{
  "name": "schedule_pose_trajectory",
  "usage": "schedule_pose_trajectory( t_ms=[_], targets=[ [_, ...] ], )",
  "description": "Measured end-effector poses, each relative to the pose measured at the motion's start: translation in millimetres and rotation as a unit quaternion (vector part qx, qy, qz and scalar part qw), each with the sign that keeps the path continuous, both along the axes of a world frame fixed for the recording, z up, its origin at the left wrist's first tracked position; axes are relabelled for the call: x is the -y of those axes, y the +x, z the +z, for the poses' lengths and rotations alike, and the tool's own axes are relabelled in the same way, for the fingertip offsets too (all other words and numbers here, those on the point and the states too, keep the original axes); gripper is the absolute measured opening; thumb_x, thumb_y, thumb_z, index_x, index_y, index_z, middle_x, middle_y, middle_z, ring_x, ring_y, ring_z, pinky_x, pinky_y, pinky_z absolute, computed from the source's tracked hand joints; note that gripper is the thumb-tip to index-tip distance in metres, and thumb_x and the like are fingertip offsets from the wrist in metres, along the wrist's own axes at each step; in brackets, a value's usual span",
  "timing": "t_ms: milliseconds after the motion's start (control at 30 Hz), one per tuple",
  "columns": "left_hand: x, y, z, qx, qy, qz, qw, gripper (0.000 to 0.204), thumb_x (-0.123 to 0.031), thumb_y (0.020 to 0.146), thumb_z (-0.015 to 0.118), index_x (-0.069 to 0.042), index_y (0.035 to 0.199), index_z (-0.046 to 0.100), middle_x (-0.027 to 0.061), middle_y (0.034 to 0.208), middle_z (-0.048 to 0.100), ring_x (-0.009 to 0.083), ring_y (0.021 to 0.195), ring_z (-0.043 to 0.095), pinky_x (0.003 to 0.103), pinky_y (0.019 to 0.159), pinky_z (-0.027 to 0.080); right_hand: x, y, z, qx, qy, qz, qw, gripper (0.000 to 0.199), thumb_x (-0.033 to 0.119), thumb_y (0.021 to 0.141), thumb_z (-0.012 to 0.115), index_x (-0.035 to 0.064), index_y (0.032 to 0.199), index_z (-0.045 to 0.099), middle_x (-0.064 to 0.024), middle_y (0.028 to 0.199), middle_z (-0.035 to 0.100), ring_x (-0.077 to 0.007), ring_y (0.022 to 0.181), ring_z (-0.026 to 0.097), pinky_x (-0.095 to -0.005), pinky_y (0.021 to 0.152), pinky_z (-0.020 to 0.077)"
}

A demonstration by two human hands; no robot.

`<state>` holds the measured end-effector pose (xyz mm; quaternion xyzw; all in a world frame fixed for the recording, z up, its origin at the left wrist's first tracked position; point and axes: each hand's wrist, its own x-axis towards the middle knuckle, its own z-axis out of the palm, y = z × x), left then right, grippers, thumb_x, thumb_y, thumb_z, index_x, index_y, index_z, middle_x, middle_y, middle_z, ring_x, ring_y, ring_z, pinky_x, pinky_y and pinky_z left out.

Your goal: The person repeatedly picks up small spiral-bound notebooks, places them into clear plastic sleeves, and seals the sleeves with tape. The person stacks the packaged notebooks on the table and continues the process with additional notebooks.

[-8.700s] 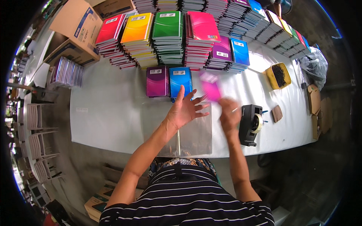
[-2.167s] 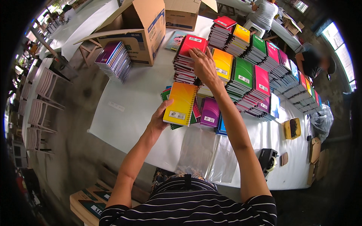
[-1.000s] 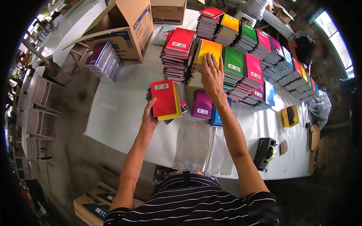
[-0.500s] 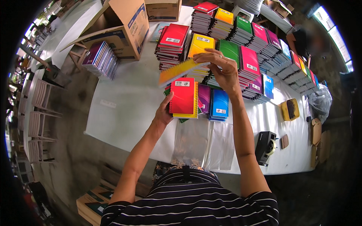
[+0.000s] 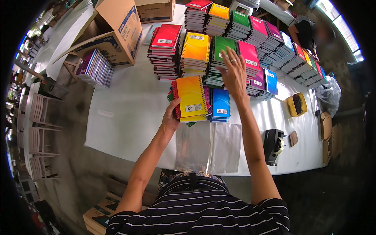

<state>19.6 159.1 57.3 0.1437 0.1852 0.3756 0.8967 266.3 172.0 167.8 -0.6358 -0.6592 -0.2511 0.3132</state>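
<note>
My left hand (image 5: 171, 116) is closed on the left edge of a small pile of spiral notebooks. A yellow spiral notebook (image 5: 191, 96) lies on top, its label toward me, with red and yellow edges showing beneath it. My right hand (image 5: 235, 73) hangs over the stack of green notebooks (image 5: 224, 46), fingers stretched out and nothing in them; I cannot tell whether it touches the top one. Beside the held pile lies a stack of blue notebooks (image 5: 220, 105), and part of a purple notebook (image 5: 207, 98) shows between the two.
Tall stacks of red notebooks (image 5: 166, 37), yellow notebooks (image 5: 196, 47) and pink notebooks (image 5: 248, 55) stand beyond. Clear plastic bags (image 5: 207, 149) lie near me. A tape dispenser (image 5: 273, 147) and yellow tub (image 5: 296, 104) sit right. An open cardboard box (image 5: 121, 31) stands left; a person (image 5: 307, 35) is far right.
The yellow notebook has come down onto the red one in my left hand's pile, turned label toward me. My right hand has let it go and moved over the green stack.
</note>
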Motion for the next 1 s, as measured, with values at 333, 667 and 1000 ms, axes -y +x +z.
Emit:
schedule_pose_trajectory(
  t_ms=[333, 667, 1000],
  targets=[
    [-5, 34, -3, -0.026, 0.002, -0.049, 0.998, 0.057, -0.029, 0.083, 0.073, -0.004, 0.129, 0.051, 0.0105, 0.12, 0.06, 0.0215, 0.109, 0.059, 0.036, 0.094, 0.049, -4, 50, 13, -0.025, -0.043, 0.068, 0.996, 0.025, 0.009, 0.078, 0.069, 0.0071, 0.103, 0.068, -0.0093, 0.113, 0.069, -0.0268, 0.109, 0.063, -0.0389, 0.1, 0.0436],
    [5, 54, -4, -0.043, 0.014, -0.082, 0.996, 0.058, -0.034, 0.085, 0.072, -0.005, 0.13, 0.05, 0.0103, 0.121, 0.061, 0.0208, 0.109, 0.059, 0.035, 0.094, 0.049, -2, 56, 17, -0.044, -0.055, 0.113, 0.991, 0.026, 0.005, 0.081, 0.067, 0.0051, 0.107, 0.069, -0.0132, 0.111, 0.069, -0.0267, 0.11, 0.063, -0.04, 0.099, 0.0482],
    [14, 64, -12, -0.021, 0.005, -0.132, 0.991, 0.073, -0.063, 0.088, 0.053, -0.01, 0.138, 0.046, 0.0053, 0.128, 0.058, 0.0184, 0.114, 0.056, 0.035, 0.097, 0.045, 18, 55, 23, -0.296, -0.268, 0.522, 0.753, 0.023, -0.005, 0.067, 0.062, 0.003, 0.086, 0.072, -0.0092, 0.107, 0.07, -0.0285, 0.114, 0.057, -0.0443, 0.102, 0.039]
  ],
)
